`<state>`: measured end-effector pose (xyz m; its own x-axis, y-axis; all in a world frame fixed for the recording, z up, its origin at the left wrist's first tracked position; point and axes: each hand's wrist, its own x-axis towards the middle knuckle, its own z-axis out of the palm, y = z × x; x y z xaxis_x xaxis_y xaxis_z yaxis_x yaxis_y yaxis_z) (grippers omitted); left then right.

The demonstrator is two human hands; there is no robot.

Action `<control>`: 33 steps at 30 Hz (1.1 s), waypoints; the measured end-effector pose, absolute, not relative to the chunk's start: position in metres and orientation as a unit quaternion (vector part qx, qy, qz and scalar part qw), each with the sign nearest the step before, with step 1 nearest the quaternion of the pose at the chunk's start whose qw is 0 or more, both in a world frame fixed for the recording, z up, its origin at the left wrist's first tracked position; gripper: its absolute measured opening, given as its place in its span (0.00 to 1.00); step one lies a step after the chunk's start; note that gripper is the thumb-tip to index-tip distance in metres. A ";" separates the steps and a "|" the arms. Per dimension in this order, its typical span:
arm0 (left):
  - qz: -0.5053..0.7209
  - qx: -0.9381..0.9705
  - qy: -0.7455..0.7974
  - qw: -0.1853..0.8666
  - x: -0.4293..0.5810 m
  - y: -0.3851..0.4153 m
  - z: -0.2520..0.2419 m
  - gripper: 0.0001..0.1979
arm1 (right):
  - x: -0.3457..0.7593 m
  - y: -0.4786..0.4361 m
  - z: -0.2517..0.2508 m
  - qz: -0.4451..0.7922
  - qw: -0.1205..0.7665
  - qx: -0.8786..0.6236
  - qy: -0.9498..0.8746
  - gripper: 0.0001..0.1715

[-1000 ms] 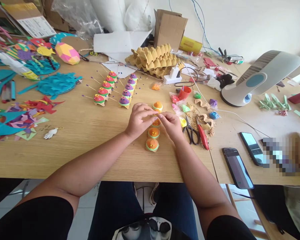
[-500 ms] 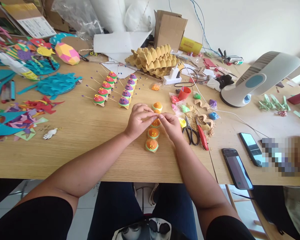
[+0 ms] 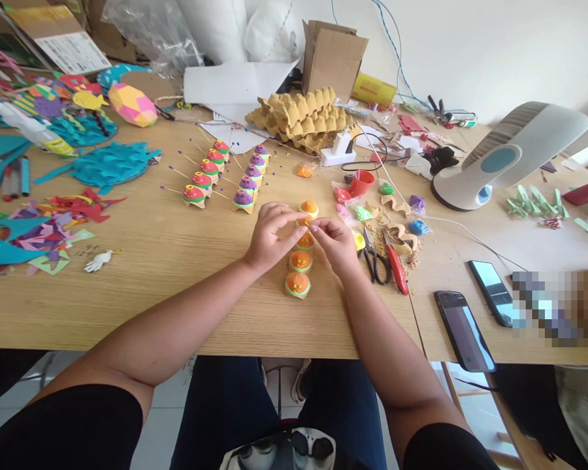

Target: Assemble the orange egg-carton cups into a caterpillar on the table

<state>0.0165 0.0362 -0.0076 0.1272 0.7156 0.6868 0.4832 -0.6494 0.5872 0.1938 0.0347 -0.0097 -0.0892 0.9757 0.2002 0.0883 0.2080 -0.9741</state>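
Hovering over the orange-capped row (image 3: 301, 262), the left hand (image 3: 273, 237) is held with fingers slightly parted, the right hand (image 3: 336, 245) with fingers pressed together, their contents indiscernible.

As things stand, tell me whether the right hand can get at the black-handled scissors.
Likely yes: the black-handled scissors lie just to the right of the right hand, with nothing seen covering them; yellow clay sits close beside the blades.
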 end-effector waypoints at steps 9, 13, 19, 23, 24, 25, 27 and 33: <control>0.552 0.714 0.412 0.127 0.016 0.035 -0.006 0.14 | 0.197 0.034 -0.008 0.425 0.515 -0.473 -0.575 0.24; 0.538 0.721 0.418 0.127 0.016 0.035 -0.007 0.15 | 0.196 0.037 -0.010 0.430 0.538 -0.462 -0.559 0.22; 0.545 0.720 0.409 0.131 0.016 0.035 -0.007 0.13 | 0.197 0.037 -0.009 0.424 0.528 -0.484 -0.554 0.23; 0.532 0.721 0.422 0.135 0.016 0.034 -0.008 0.13 | 0.197 0.037 -0.009 0.423 0.536 -0.478 -0.553 0.23; 0.532 0.722 0.422 0.134 0.016 0.034 -0.008 0.13 | 0.197 0.037 -0.010 0.423 0.538 -0.476 -0.552 0.23; 0.530 0.722 0.423 0.133 0.016 0.034 -0.009 0.13 | 0.197 0.038 -0.011 0.421 0.538 -0.478 -0.553 0.24; 0.528 0.723 0.426 0.130 0.016 0.035 -0.009 0.13 | 0.197 0.038 -0.012 0.412 0.528 -0.488 -0.560 0.26; 0.539 0.722 0.415 0.130 0.017 0.034 -0.007 0.11 | 0.198 0.040 -0.014 0.396 0.543 -0.478 -0.565 0.24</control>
